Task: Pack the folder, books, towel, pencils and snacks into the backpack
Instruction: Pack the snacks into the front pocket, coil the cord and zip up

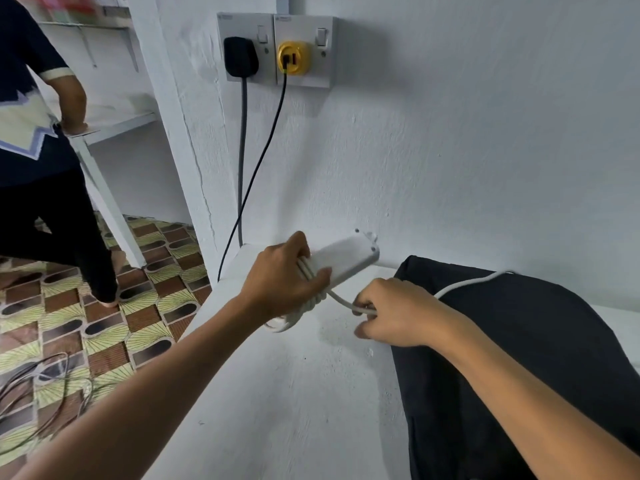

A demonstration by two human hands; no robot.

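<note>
My left hand [287, 282] grips a white power strip [346, 261] with loops of its white cord wound around it, held just above a white table [294, 393]. My right hand [391, 313] pinches the loose stretch of that white cord [464, 284], which runs off to the right over a dark fabric item [519, 341] lying on the table; I cannot tell whether that is the backpack. No folder, books, towel, pencils or snacks are in view.
On the wall above, a double socket holds a black plug [240, 57] and a yellow adapter [293, 58], with dark cables hanging to the floor. A person [41, 150] stands at the left by a white shelf. Cables lie on the patterned floor [69, 341].
</note>
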